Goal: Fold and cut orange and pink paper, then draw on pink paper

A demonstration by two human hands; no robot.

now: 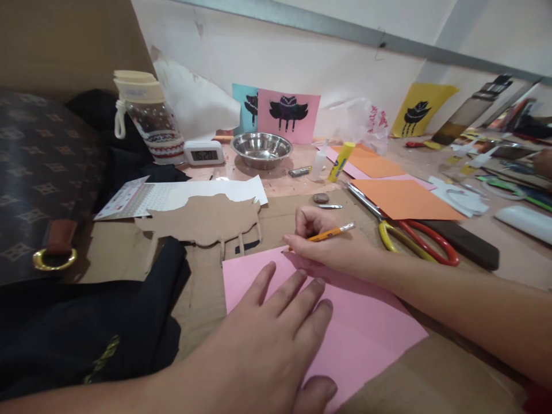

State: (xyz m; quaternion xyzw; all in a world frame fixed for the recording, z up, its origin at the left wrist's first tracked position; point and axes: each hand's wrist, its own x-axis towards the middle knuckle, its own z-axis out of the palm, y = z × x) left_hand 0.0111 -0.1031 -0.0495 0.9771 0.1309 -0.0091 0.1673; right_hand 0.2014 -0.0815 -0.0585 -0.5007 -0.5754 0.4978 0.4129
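Note:
A sheet of pink paper lies on the cardboard in front of me. My left hand rests flat on it, fingers spread. In my right hand is a yellow pencil, its tip at the paper's far edge. Beyond the paper's left corner is a cardboard cutout with a jagged outline and thin legs. An eraser-like grey lump and a small metal blade-like piece sit just past my right hand. Large scissors with red and yellow handles lie to its right, partly under orange paper.
Black cloth and a brown patterned bag fill the left. Along the back stand a bottle, a digital clock, a steel bowl, a glue stick and decorated cards. At far right is part of another person's hand.

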